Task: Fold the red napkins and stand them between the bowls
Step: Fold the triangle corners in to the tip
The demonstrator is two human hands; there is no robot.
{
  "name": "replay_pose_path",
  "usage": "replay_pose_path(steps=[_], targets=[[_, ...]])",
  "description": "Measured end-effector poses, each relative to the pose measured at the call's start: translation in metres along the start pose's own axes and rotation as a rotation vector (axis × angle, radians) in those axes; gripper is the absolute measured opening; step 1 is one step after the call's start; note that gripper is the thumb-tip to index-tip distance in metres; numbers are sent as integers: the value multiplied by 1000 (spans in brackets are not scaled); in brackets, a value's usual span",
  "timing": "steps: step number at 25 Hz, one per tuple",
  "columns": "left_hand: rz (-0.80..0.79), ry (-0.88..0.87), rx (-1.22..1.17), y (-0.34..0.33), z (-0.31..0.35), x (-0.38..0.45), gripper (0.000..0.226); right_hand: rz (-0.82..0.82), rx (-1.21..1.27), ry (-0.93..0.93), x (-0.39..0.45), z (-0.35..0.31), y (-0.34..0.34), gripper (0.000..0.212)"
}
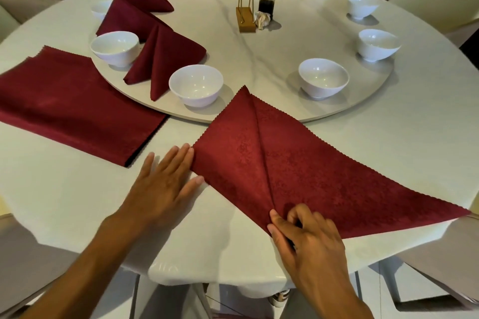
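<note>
A damask-patterned red napkin (285,163) with zigzag edges lies part-folded on the cream tabletop (388,152), its tip between two glossy white bowls (196,87). The left hand (163,183) presses flat, fingers straight; the right hand (308,238) pinches the bottom point.

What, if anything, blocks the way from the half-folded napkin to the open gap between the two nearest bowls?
Nothing visible: the napkin lies just before that gap, its tip already pointing between the left bowl and right bowl.
</note>
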State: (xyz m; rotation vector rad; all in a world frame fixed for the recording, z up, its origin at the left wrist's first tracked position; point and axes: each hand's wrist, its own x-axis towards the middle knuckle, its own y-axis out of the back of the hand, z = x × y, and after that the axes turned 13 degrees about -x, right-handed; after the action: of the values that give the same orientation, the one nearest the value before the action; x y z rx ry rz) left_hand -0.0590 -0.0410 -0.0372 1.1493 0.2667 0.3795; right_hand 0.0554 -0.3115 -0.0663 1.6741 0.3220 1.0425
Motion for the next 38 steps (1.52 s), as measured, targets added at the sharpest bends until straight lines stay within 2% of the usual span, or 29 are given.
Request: replay_pose_path(steps=[2,5,8,13,14,16,19,22,24,26,29,32,38], targets=[[56,-103,56,-7,27,-1,81,-20,7,-14,1,-1,2,30],[71,-340,-32,-55,86,-25,59,-65,13,-20,1,-2,6,31],[65,-350,-145,-79,104,-30,57,-130,52,-12,-1,-1,13,33],[68,-334,-125,-84,98,-27,62,-217,248,16,-8,16,24,46],[71,-336,-132,-84,99,-26,65,-219,246,39,-11,29,28,49],[74,-347,-140,-82,99,-24,72,-177,90,44,-16,73,31,49],[89,-359,-161,-83,99,-23,80,-153,-89,-65,-19,169,41,40],[94,-362,-175,-84,99,-23,83,-132,54,-178,-16,247,60,21],[96,-350,-181,-83,99,-24,84,-161,260,-376,-2,265,74,27],[87,-339,-181,-82,99,-25,85,-186,534,-510,27,260,84,19],[77,-332,-200,-81,99,-26,85,-161,706,-522,96,234,87,13],[82,-317,-204,-79,101,-27,87,-187,706,-433,174,189,72,11],[83,-329,-265,-79,101,-28,80,-374,518,-160,265,69,4,29]])
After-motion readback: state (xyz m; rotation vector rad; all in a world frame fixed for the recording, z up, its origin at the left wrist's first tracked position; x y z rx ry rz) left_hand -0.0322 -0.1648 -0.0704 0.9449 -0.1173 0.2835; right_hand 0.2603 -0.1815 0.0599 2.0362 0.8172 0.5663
